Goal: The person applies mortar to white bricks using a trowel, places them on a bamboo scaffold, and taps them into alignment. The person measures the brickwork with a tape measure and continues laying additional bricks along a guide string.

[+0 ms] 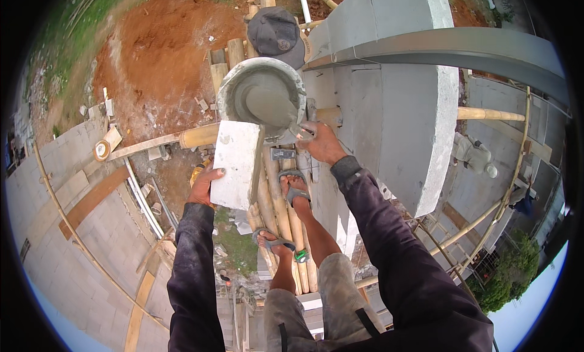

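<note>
My left hand (204, 186) is closed on the side of a white lightweight concrete block (236, 163), held up in front of the bucket. In my right hand (323, 144) is a trowel (300, 132), its visible metal part at the right rim of the bucket. The round bucket (229, 89) contains wet grey mortar (271, 105), smooth and swirled. From this angle the block covers part of the bucket's near rim. Much of the trowel's handle is hidden by my fingers.
My sandalled feet stand on narrow bamboo poles (274, 188), high above the ground. A grey block wall (407, 108) rises close on the right, with a grey beam (468, 45) across it. A dark cap (274, 32) lies beyond the bucket. Another person (474, 154) is below right.
</note>
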Tool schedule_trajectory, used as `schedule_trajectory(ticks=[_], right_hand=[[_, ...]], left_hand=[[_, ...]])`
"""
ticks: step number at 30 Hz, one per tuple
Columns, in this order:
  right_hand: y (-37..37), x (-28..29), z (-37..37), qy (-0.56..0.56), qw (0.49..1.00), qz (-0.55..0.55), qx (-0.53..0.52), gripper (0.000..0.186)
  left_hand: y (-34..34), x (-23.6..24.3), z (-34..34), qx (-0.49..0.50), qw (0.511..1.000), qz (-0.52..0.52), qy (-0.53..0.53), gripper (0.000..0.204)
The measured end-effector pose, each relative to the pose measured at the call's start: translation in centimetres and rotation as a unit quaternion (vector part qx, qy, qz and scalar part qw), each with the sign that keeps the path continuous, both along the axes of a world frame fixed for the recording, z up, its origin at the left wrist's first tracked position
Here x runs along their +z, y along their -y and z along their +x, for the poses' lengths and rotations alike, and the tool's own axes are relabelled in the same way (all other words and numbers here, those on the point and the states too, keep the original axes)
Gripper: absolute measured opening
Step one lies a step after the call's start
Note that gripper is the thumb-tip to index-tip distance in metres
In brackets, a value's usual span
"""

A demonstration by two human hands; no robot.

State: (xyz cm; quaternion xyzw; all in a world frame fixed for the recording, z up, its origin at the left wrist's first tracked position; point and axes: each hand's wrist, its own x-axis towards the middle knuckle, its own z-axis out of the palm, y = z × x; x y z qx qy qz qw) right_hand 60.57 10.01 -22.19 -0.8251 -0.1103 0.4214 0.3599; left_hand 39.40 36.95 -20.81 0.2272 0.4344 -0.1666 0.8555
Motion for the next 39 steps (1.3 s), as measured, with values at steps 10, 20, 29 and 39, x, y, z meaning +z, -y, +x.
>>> schedule_trajectory(ticks=[10, 20, 29, 39], right_hand=[[2.4, 8.6, -4.6, 0.153, 0.988, 0.038, -0.006, 0.047], [-1.7, -1.2, -1.1, 0.094, 0.993, -0.055, -0.055, 0.041], [-5.0, -4.6, -1.8, 0.079, 0.993, -0.079, -0.036, 0.036], [-2.4, 4.1, -10.1, 0.181, 0.979, -0.007, -0.095, 0.055]], left_hand=[[0.4, 1.5, 4.9, -0.139, 0.985, 0.103, 0.009, 0.076], [-0.4, 1.7, 4.9, -0.144, 0.967, 0.171, 0.124, 0.094], [-1.8, 0.1, 3.7, -0.008, 0.999, -0.023, -0.041, 0.053], [-0.4, -1.8, 7.5, 0.082, 0.981, -0.173, -0.042, 0.051]])
